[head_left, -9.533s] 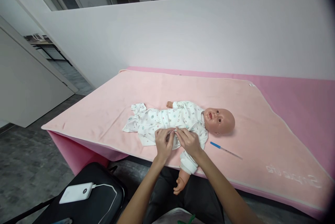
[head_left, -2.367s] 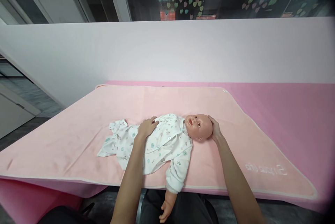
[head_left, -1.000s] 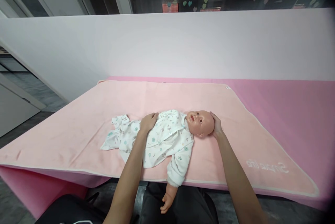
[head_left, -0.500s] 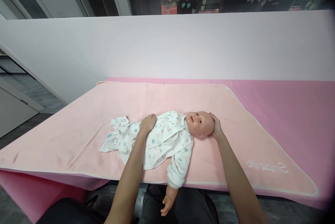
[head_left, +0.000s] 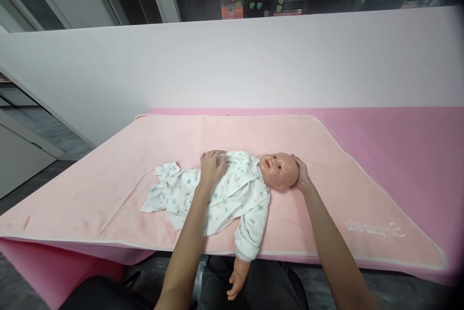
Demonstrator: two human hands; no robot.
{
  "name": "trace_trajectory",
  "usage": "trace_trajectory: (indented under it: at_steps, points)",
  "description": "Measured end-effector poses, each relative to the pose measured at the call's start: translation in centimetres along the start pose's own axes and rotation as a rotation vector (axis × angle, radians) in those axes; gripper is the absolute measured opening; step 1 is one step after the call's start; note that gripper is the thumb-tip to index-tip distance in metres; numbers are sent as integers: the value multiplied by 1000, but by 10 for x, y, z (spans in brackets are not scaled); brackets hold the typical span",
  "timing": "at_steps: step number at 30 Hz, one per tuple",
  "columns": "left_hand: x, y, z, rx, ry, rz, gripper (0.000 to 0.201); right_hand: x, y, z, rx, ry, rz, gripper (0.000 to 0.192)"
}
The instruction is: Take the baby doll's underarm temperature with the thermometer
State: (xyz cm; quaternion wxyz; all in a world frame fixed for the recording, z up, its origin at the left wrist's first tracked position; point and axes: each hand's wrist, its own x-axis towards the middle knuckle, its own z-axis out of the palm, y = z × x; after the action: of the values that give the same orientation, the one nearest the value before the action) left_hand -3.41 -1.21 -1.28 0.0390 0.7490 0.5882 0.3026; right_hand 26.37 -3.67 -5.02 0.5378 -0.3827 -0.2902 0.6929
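Note:
A baby doll [head_left: 232, 189] in a white patterned outfit lies on its back on a peach blanket [head_left: 108, 174], head to the right. One doll arm [head_left: 239, 273] hangs over the near edge; the trouser legs stretch left. My left hand [head_left: 213, 167] rests at the doll's waist on the far side, fingers spread apart over the clothing. At the crown of the doll's head [head_left: 284, 169], my right hand [head_left: 301, 172] cups the back of the head, its fingertips showing above and its palm mostly hidden.
The blanket covers a pink table surface [head_left: 416, 155]. Behind it stands a white low wall [head_left: 232, 63], with dark glass bearing heart stickers above. My dark-trousered legs [head_left: 261, 286] are under the near edge. A door [head_left: 21, 160] is at the left.
My left hand has shifted right along the doll's waist, and its fingers have spread from a more closed shape. My right hand stays at the head. The view has shifted slightly.

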Motion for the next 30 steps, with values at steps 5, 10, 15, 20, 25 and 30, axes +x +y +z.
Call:
trace_trajectory:
  at_steps: [5, 10, 15, 20, 25, 30]
  points:
    - [-4, 38, 0, 5, -106, 198, 28, -4, -2, 5, 40, -21, 27, 53]
    - [6, 12, 7, -22, -127, -72, 38, -8, -5, 11, 63, 29, 23, 50]
    - [6, 2, 1, -198, -184, -172, 42, -6, -3, 6, 37, 18, 1, 53]
    - [0, 46, -10, -517, -393, 180, 39, -2, -1, 1, -21, 30, -3, 54]
    - [4, 65, 4, -419, -506, 281, 22, 5, 3, -5, -123, 57, -75, 53]
    - [16, 43, 25, -985, -347, -190, 21, 19, 2, -20, -349, 380, -457, 37]
